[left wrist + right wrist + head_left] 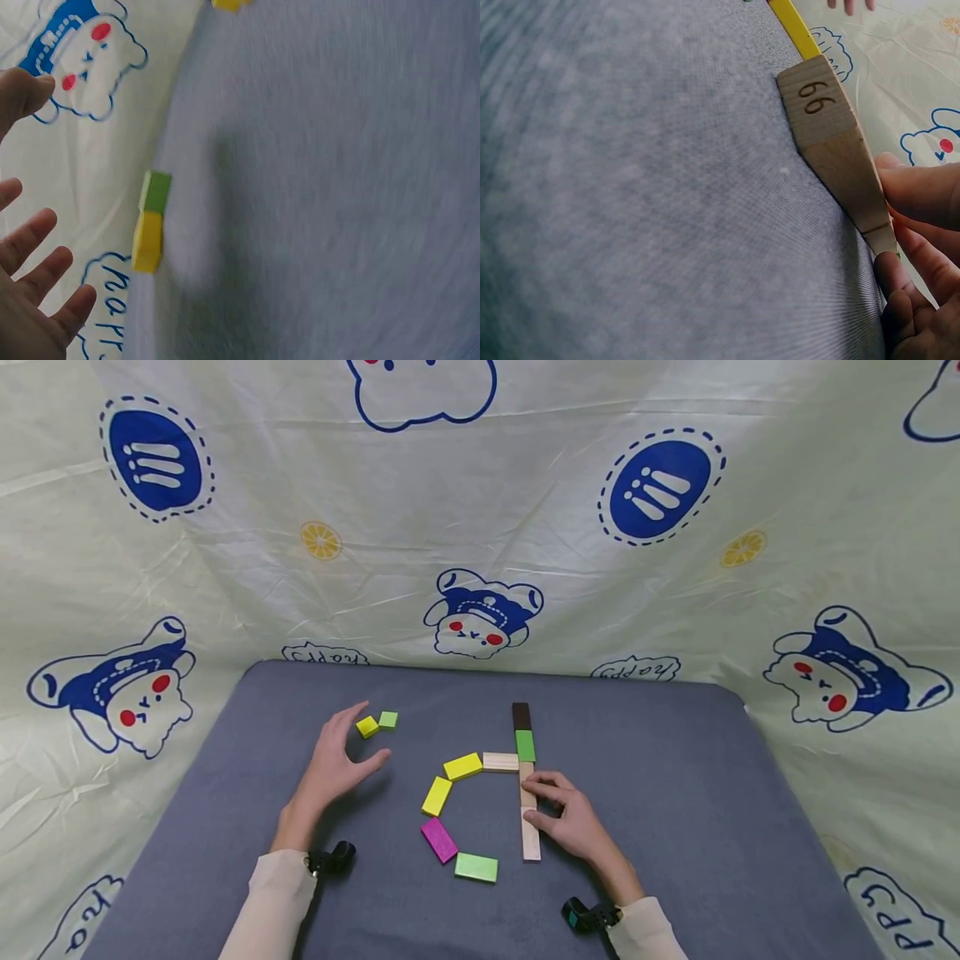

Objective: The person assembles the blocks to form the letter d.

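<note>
My right hand reaches over a straight column of blocks, its thumb and fingers about two plain wooden blocks. In the right wrist view, the thumb and fingers pinch the wooden row beyond the end marked 66. Above them in the column lie a green block and a dark brown block. My left hand hovers at the left with fingers spread, holding nothing. Near its fingertips a small yellow block and a small green block touch at a corner.
Left of the column curve a wooden block, two yellow blocks, a magenta block and a light green block. All lie on a grey cloth-covered table. A printed curtain hangs behind it.
</note>
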`<state>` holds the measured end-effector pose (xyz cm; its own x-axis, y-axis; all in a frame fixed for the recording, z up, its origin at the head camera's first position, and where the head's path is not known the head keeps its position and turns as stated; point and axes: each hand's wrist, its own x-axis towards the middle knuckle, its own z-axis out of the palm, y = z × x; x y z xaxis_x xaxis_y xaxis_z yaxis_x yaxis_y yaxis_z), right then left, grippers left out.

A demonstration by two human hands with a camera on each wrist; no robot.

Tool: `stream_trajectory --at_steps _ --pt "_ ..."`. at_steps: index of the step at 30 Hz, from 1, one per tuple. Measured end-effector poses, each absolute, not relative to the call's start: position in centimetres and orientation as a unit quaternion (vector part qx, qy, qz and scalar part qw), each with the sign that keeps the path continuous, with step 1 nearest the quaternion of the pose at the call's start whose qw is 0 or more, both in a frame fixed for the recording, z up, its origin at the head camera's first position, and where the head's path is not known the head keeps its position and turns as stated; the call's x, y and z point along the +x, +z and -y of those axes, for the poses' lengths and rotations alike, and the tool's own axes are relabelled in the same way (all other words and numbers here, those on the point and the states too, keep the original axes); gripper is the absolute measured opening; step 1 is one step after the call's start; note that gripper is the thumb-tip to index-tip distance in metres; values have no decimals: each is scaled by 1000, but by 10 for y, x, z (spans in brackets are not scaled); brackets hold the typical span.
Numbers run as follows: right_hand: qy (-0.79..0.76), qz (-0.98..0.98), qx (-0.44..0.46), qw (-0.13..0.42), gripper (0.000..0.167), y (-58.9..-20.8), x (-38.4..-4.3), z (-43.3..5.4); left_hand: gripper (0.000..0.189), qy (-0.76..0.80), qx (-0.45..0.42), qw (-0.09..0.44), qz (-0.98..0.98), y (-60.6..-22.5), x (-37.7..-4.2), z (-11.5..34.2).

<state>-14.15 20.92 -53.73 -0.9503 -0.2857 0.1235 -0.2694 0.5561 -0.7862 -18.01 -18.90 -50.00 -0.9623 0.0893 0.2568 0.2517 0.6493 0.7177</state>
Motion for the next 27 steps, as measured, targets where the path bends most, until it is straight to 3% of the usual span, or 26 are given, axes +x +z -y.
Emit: stream_trajectory --at_steps 27 --pt "-444 -884 -145 17 42 -536 -142 -210 77 -349 -62 14 935 -513 -227 221"
